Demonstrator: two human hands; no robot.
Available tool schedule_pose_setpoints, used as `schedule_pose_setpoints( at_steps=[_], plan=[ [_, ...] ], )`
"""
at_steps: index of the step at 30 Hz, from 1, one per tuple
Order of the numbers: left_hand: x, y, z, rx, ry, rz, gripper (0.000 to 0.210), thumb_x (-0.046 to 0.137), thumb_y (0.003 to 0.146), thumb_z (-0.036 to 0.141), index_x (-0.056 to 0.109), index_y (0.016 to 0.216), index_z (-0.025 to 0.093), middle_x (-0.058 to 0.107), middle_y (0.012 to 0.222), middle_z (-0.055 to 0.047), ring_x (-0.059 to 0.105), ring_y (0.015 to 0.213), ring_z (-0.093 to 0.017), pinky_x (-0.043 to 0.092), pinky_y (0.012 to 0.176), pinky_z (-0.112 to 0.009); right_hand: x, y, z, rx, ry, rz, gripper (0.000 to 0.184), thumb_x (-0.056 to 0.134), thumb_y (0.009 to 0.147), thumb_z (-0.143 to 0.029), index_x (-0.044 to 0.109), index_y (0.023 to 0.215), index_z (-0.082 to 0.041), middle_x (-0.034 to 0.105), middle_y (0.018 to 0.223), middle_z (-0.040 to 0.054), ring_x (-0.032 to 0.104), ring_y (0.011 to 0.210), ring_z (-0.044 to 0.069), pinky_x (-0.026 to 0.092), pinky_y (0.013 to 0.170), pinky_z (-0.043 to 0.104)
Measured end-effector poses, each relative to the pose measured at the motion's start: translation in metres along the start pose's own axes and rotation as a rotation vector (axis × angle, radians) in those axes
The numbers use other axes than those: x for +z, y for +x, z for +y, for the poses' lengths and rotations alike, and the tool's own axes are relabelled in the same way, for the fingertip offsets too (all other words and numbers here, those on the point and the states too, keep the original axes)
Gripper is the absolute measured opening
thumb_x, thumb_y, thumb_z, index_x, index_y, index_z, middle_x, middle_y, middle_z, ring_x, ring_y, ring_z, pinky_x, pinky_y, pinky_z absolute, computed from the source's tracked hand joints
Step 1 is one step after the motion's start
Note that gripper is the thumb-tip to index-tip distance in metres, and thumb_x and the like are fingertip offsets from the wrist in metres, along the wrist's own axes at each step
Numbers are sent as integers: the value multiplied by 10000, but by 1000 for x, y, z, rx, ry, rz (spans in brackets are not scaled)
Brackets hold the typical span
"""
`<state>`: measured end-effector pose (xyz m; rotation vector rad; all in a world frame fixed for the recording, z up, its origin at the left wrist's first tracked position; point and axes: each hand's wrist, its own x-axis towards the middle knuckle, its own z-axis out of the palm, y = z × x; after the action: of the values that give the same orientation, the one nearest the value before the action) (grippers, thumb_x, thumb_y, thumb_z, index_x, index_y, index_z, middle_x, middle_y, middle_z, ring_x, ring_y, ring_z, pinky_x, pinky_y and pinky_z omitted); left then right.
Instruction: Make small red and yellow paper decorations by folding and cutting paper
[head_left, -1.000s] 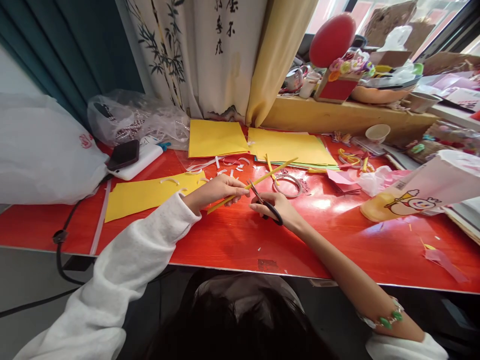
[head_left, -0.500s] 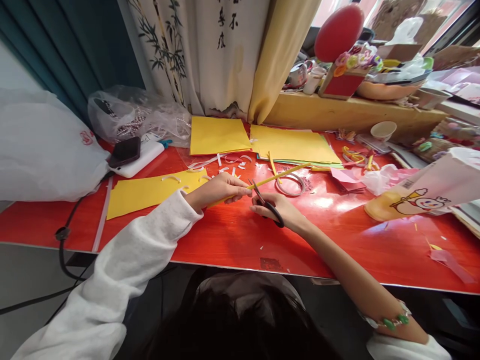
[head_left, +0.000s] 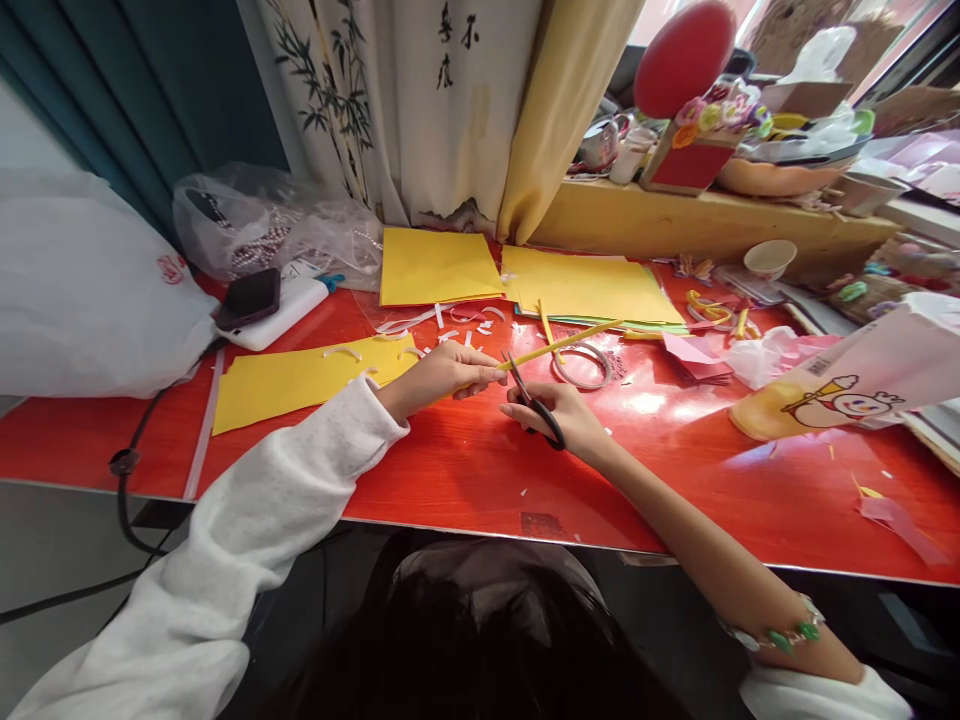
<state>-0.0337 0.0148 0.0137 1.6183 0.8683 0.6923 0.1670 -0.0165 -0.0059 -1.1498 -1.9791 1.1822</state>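
Observation:
My left hand (head_left: pixel 454 371) is closed in a pinch on a narrow yellow paper strip (head_left: pixel 570 340), which slants up to the right above the red table. A pair of scissors (head_left: pixel 553 428) with black handles is in my right hand (head_left: pixel 566 415), its fingers closed around the grips. The blades lie across the strip just beyond my left fingertips. Whether they have cut into the paper I cannot tell. Behind the strip lies a roll of tape (head_left: pixel 606 378) on the table. A yellow sheet (head_left: pixel 277 388) rests left of my left hand, partly behind its sleeve.
Yellow paper stacks (head_left: pixel 442 268) lie at the back, with white scraps (head_left: pixel 440 316) in front. At the right leans a drink cup (head_left: pixel 840 385) near pink paper (head_left: pixel 697 358). A phone (head_left: pixel 251 298) and a white plastic bag (head_left: pixel 90 290) are at the left.
Both hands keep their hold on the strip and the scissors and have barely moved. The whole view has shifted slightly.

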Motion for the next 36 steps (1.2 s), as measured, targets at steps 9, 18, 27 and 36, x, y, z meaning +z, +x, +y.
schedule_pose_setpoints(
  at_steps=[9, 18, 27, 36],
  plan=[
    [3, -3, 8, -19, -50, -83, 224, 600, 801, 309, 677, 764, 103, 444, 527, 33, 353, 481, -50, 248, 464, -210, -1, 4, -2, -27, 4, -28, 299, 612, 786, -417, 603, 949, -166, 562, 800, 10, 508, 735, 159, 394, 690, 270],
    [8, -1, 0, -23, 87, -157, 234, 601, 797, 301, 714, 816, 97, 463, 485, 29, 400, 476, -62, 281, 477, -208, -1, 4, -12, -130, 63, -155, 365, 648, 761, -348, 581, 1075, -176, 590, 1092, 65, 550, 961, 217, 430, 834, 308],
    [4, -6, 12, -10, -3, -74, 258, 592, 813, 309, 655, 687, 93, 447, 516, 23, 370, 475, -48, 280, 465, -205, 10, 5, 3, -12, 67, 35, 343, 682, 711, -379, 524, 919, -157, 468, 672, -30, 423, 609, 118, 361, 577, 243],
    [3, -5, 11, -23, -84, -58, 224, 602, 801, 291, 682, 768, 85, 441, 511, 29, 358, 474, -49, 270, 457, -206, 11, 2, 3, 54, 18, 115, 286, 633, 728, -400, 544, 853, -158, 434, 640, -31, 362, 568, 106, 309, 549, 245]
  ],
)
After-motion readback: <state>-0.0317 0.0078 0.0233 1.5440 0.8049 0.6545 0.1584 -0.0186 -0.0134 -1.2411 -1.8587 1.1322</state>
